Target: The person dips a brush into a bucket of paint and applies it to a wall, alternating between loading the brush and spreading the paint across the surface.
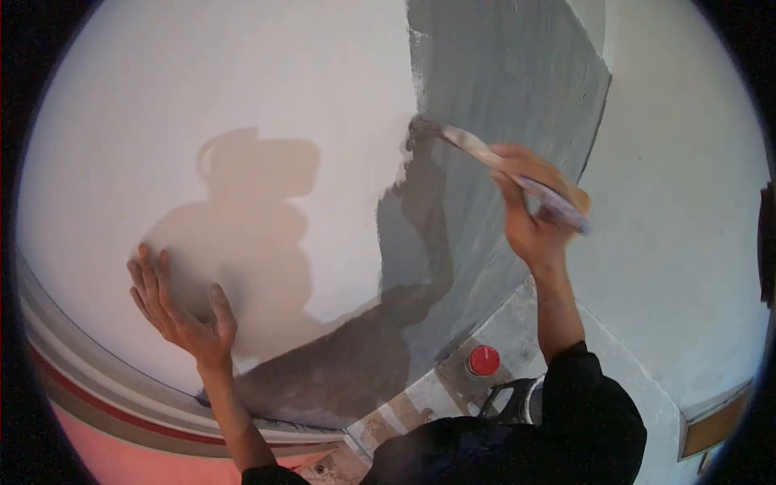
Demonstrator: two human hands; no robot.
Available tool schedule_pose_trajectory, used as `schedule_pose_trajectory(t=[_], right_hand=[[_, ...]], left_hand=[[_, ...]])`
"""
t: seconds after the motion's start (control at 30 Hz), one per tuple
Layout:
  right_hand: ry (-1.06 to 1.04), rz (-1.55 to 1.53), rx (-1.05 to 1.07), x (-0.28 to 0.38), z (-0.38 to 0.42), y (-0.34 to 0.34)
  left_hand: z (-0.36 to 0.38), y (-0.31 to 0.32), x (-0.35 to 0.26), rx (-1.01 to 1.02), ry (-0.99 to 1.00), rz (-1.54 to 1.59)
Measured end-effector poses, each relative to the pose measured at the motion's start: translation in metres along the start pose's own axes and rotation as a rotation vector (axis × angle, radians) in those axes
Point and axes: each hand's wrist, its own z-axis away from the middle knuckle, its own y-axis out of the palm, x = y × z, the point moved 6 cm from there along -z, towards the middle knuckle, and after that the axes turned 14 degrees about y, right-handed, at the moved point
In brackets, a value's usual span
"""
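My right hand (543, 198) is closed around the handle of a paintbrush (469, 145). The brush's bristles touch the wall at the ragged border between the grey paint (501, 89) and the white wall surface (339, 81). My left hand (182, 311) has its fingers spread and rests on or close to the white part of the wall, at the lower left. Grey also runs along the lower part of the wall. My shadow falls across both the white and the grey areas.
Below, on the floor, stands a container with a red lid (483, 360). Beside it is a dark stool-like frame (505, 400) with a pale-rimmed container (533, 400), partly hidden by my sleeve. A pale wall (679, 202) rises at right; curved moulding (121, 388) runs along the lower left.
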Motion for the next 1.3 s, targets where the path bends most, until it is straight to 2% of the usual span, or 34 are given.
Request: schedule_pose_trajectory(t=[0.07, 0.17, 0.27, 0.37, 0.47, 0.57, 0.67, 0.77, 0.87, 0.93, 0.97, 1.03, 1.1, 1.17, 1.27, 1.3], right_hand=[[0.056, -0.137, -0.063, 0.006, 0.008, -0.01], [0.192, 0.014, 0.154, -0.01, 0.014, 0.017], [0.143, -0.104, 0.115, -0.005, 0.022, -0.002], [0.145, -0.032, 0.196, -0.008, 0.016, 0.008], [0.088, -0.008, 0.168, -0.027, -0.006, 0.019], [-0.067, 0.012, 0.056, -0.027, -0.034, 0.022], [-0.051, -0.037, -0.011, -0.015, -0.034, 0.007], [0.079, -0.024, 0.221, -0.019, 0.002, 0.0], [0.29, -0.12, 0.516, -0.037, 0.025, 0.024], [0.218, -0.046, 0.559, -0.062, 0.025, 0.029], [0.184, -0.007, 0.58, -0.075, 0.018, 0.031], [0.296, -0.1, 0.603, -0.09, -0.015, 0.035], [0.21, -0.013, 0.598, -0.103, -0.047, 0.036], [0.166, -0.145, 0.662, -0.096, -0.08, 0.043], [-0.018, -0.24, 0.604, -0.096, -0.122, 0.037], [0.007, -0.293, 0.558, -0.091, -0.132, 0.03]], left_hand=[[0.003, -0.001, -0.001, 0.003, -0.005, 0.003], [0.002, 0.0, -0.001, 0.0, -0.002, 0.0], [0.007, 0.0, 0.002, 0.011, -0.004, 0.01], [0.006, 0.001, 0.002, -0.011, -0.022, 0.017], [0.004, 0.001, 0.001, 0.001, -0.039, 0.02], [0.006, 0.001, 0.001, 0.004, -0.03, 0.013], [0.005, 0.001, 0.001, 0.016, -0.042, 0.007], [0.004, 0.001, 0.0, -0.002, -0.017, 0.003], [0.003, 0.001, 0.0, -0.004, -0.014, 0.003], [0.003, 0.001, 0.0, -0.001, -0.012, -0.005], [0.004, 0.002, 0.0, 0.002, -0.011, -0.007], [0.005, 0.002, 0.0, -0.001, -0.013, 0.003], [0.005, 0.002, 0.001, -0.002, -0.007, 0.005], [0.006, 0.003, 0.0, 0.001, 0.007, -0.004], [0.004, 0.002, 0.001, -0.002, -0.006, -0.002], [0.004, 0.002, 0.0, -0.003, 0.003, -0.009]])
